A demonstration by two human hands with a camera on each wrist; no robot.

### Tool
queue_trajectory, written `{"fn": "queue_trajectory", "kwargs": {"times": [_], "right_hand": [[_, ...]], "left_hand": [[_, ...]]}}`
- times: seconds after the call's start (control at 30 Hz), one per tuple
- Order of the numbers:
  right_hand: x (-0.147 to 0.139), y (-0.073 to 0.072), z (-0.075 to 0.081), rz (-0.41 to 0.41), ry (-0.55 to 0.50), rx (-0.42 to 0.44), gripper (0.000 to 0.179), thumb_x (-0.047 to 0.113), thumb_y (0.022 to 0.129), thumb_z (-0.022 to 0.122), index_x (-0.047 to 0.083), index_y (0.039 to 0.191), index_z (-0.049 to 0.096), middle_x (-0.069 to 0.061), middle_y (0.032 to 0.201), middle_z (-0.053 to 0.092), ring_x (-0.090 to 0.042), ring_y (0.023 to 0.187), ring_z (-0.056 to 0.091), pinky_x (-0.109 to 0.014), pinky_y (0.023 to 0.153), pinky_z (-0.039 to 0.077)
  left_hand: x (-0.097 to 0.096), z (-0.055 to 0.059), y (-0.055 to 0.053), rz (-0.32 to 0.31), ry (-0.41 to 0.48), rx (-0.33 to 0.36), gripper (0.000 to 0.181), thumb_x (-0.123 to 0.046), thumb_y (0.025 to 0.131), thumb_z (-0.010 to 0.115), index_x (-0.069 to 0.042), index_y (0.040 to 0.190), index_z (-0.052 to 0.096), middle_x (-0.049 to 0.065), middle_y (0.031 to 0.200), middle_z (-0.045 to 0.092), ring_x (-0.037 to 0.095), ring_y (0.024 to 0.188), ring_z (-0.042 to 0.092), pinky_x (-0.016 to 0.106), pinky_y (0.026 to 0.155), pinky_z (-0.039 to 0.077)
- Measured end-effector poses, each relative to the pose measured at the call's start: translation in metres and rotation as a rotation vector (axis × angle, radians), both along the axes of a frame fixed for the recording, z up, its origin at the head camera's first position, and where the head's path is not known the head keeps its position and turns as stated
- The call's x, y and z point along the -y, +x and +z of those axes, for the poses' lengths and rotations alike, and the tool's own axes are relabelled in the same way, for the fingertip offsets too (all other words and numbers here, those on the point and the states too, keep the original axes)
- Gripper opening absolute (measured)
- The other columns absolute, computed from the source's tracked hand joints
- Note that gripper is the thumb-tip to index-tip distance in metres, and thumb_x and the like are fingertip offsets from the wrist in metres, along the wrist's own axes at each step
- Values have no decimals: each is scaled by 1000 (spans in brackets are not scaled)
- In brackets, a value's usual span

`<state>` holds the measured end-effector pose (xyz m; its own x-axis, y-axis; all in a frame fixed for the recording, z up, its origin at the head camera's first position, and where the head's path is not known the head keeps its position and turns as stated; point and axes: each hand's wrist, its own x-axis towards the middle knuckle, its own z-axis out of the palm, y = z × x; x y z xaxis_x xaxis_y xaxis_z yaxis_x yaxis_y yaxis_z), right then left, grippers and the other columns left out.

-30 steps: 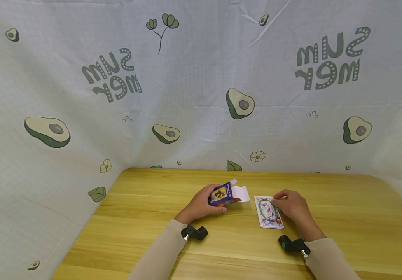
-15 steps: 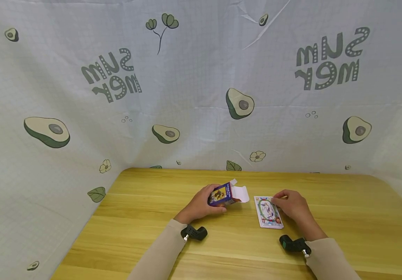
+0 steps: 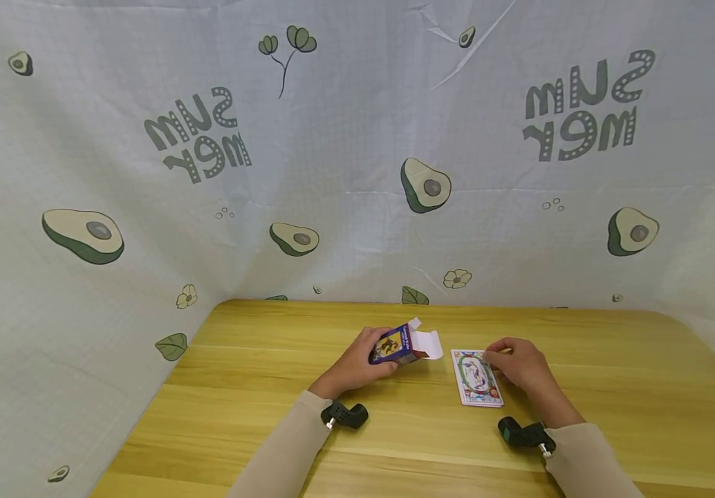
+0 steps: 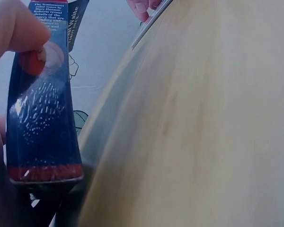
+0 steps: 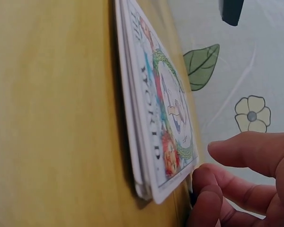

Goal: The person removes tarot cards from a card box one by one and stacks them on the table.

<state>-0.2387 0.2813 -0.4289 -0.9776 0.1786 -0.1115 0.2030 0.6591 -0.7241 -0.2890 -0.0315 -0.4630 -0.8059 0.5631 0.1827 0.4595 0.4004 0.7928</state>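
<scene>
My left hand (image 3: 354,363) holds a blue tarot card box (image 3: 393,346) tilted above the table, its white flap sticking out towards the right. In the left wrist view the thumb presses on the narrow printed side of the box (image 4: 45,118). A stack of tarot cards (image 3: 477,379) lies on the table, face up, with "The World" on top. My right hand (image 3: 522,366) is at the far right corner of the stack. In the right wrist view its loosely bent fingers are close to the edge of the cards (image 5: 165,113), thumb apart; whether they touch is unclear.
The wooden table (image 3: 407,443) spreads under both hands. A white curtain (image 3: 345,173) printed with avocados and mirrored lettering hangs behind and at the sides. Each wrist carries a black camera mount (image 3: 345,413).
The left thumb has shifted slightly back along the tarot card box. The right hand and the stack of cards stay in nearly the same place.
</scene>
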Motion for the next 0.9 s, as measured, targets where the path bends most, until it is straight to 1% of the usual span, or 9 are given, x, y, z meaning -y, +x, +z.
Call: {"fn": "queue_trajectory", "kwargs": {"times": [0.07, 0.23, 0.33, 0.43, 0.57, 0.77, 0.9], "right_hand": [[0, 0, 0, -1, -9, 9, 36, 23, 91, 61, -7, 111, 60, -16, 89, 60, -23, 73, 53, -29, 60, 46], [-1, -1, 0, -7, -33, 16, 37, 24, 92, 60, -7, 114, 58, -15, 89, 60, -23, 73, 53, -27, 60, 47], [-1, -1, 1, -8, -47, 11, 37, 23, 93, 59, -7, 114, 57, -15, 89, 60, -23, 72, 54, -26, 59, 47], [-1, -1, 2, -8, -53, 7, 37, 24, 93, 59, -7, 114, 57, -15, 88, 60, -22, 71, 54, -26, 59, 48], [-1, -2, 3, -6, -50, -2, 37, 24, 93, 59, -6, 114, 58, -15, 88, 60, -22, 71, 54, -26, 60, 48], [-1, -2, 4, -7, -36, -30, 39, 27, 94, 59, -5, 116, 58, -13, 87, 59, -23, 73, 54, -26, 60, 47], [0, -1, 6, 7, -27, -66, 40, 29, 94, 59, -5, 116, 59, -17, 95, 61, -24, 78, 54, -24, 62, 45]], "left_hand": [[0, 1, 1, 5, -5, 9, 71, -37, 85, 66, -21, 148, 37, 2, 117, 42, 16, 101, 46, 27, 84, 45], [-1, 1, 1, 16, -16, 16, 77, -39, 85, 68, -18, 151, 33, 2, 117, 43, 16, 100, 47, 28, 84, 44], [-1, 2, 0, 29, -9, 17, 79, -41, 83, 71, -16, 149, 34, 2, 122, 45, 16, 102, 48, 29, 86, 44], [-1, 4, -1, 43, 2, 12, 77, -41, 81, 74, -15, 145, 38, 2, 127, 47, 16, 105, 49, 30, 89, 44], [0, 6, -2, 62, -19, -13, 72, -42, 80, 75, -15, 139, 43, 0, 129, 49, 15, 108, 50, 31, 92, 44], [3, 9, -3, 95, -88, -80, 69, -43, 80, 76, -17, 138, 46, 1, 129, 52, 16, 109, 48, 34, 94, 42], [5, 14, -3, 117, -125, -98, 70, -42, 81, 76, -15, 138, 48, 3, 130, 53, 18, 109, 47, 38, 95, 41]]}}
